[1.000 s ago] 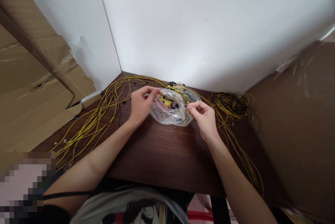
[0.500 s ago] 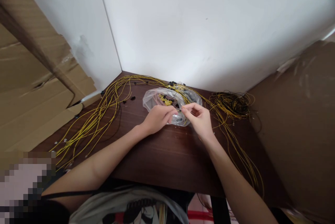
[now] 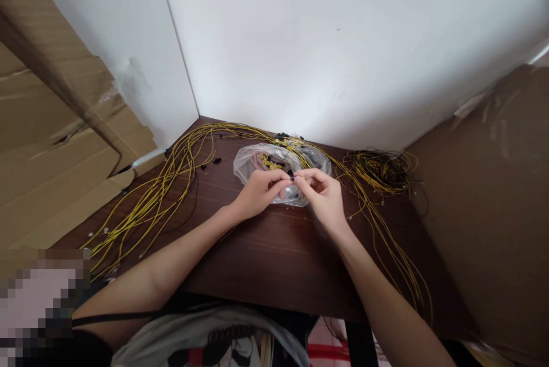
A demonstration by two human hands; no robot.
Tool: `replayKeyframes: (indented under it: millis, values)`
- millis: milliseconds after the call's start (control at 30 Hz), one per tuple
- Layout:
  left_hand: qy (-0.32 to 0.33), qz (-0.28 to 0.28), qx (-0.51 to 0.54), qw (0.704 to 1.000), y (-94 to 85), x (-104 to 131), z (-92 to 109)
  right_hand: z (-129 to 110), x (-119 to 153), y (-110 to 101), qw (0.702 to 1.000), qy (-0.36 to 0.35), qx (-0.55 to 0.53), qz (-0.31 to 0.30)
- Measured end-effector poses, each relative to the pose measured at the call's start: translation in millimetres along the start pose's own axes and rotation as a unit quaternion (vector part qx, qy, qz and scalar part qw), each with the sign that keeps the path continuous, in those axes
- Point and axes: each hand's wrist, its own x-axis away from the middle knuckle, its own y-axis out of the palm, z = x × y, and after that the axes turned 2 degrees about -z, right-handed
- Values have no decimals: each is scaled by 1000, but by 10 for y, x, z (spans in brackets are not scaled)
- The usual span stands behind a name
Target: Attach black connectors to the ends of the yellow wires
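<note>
My left hand (image 3: pixel 263 190) pinches one end of a small black piece (image 3: pixel 292 179), thumb against forefinger. My right hand (image 3: pixel 321 191) is closed in a pinch at the other end; what its fingertips hold is too small to name. Both hands meet over a clear plastic bag (image 3: pixel 245 160), which lies open on the dark wooden table (image 3: pixel 274 258). Inside the bag are small yellow parts (image 3: pixel 270 162) and black ones. A bundle of yellow wires (image 3: pixel 223 127) runs behind and across the bag.
Yellow wires (image 3: pixel 141 207) fan out at left and more hang at right (image 3: pixel 394 247). A tangled wire coil (image 3: pixel 381 171) lies at the back right. Cardboard (image 3: pixel 55 127) and a white wall (image 3: pixel 321 41) enclose the table. Below its front edge is a plastic-lined container (image 3: pixel 150 338).
My fingertips have come closer together, and the small black piece now shows between them. My right hand has shifted slightly left. The wires and bag stay put.
</note>
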Motion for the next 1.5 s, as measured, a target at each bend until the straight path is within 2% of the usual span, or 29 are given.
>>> replayKeyframes:
  millis: [100,300,367,467,567,667,933,1133,1233,1300,1500]
  values:
    - [12,0,-7,1000,-19,-4,5,-1,-11,-27,1000,9,-14,-8]
    - [3,156,65,986,-183,-74,-5,21,-97,-187,995,12,-52,80]
    - [5,171,46,984,-197,-77,-10,26,-100,-190,994,11,-48,93]
    - [17,141,-28,989,-148,-55,-14,27,-61,-121,998,7,-26,63]
    - [63,77,-99,990,-70,-22,-19,22,-8,-24,1000,3,6,7]
    - [93,25,-136,986,-32,-2,-27,13,20,30,1000,4,20,-16]
    - [83,39,-124,988,-75,-17,-7,7,-3,-34,1000,8,17,-4]
    - [51,112,-112,986,-186,-47,21,19,-72,-158,997,-13,-2,79]
    - [57,131,-129,981,-218,-50,3,14,-62,-152,996,-15,-2,88]
    - [74,121,-145,979,-202,-41,-18,8,-36,-110,997,-16,5,72]
    - [143,29,-170,975,-91,-10,-59,-3,21,4,1000,-9,27,10]
